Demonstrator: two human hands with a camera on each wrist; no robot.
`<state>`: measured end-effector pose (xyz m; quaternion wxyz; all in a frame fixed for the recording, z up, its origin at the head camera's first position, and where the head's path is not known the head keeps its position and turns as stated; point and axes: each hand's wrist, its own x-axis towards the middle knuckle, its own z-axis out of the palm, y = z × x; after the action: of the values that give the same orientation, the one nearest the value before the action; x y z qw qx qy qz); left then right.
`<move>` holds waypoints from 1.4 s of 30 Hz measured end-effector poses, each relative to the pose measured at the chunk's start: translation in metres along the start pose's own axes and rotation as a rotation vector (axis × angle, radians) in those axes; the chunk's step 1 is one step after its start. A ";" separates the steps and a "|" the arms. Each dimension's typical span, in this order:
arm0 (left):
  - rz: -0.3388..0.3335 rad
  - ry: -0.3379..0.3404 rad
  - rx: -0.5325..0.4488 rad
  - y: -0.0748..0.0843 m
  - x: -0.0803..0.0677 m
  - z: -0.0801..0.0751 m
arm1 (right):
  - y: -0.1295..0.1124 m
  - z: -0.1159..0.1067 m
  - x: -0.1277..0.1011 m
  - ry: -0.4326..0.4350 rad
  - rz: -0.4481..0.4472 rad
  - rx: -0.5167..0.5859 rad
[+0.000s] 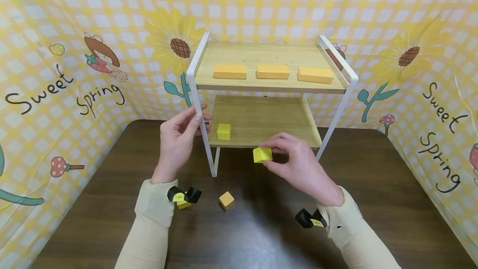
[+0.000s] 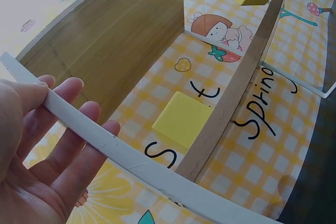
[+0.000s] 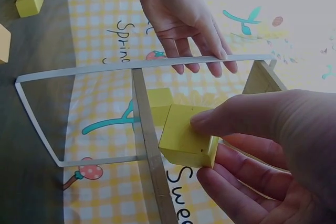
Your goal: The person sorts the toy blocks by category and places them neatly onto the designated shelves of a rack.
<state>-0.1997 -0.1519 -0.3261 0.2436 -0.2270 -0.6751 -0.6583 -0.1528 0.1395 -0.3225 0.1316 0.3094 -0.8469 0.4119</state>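
- The yellow cube sits pinched in my right hand, just in front of the lower shelf edge; the shelf lies straight ahead of it.
- My left hand steadies the rack's white frame, fingers seemingly loose around the bar.
- Another cube already rests on that shelf, to the left.

The yellow checked backdrop bears the black handwritten words "Sweet Spring" on its left side, and again on its right side.

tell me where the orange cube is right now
In the head view the orange cube lies on the dark table, between the forearms, in front of the white rack.
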 end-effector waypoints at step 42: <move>-0.014 0.009 -0.001 0.000 0.000 0.000 | 0.006 0.008 0.052 0.043 0.054 0.031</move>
<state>-0.1996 -0.1514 -0.3267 0.2419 -0.2192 -0.6751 -0.6616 -0.1964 0.1141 -0.3064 0.1340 0.2795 -0.8455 0.4348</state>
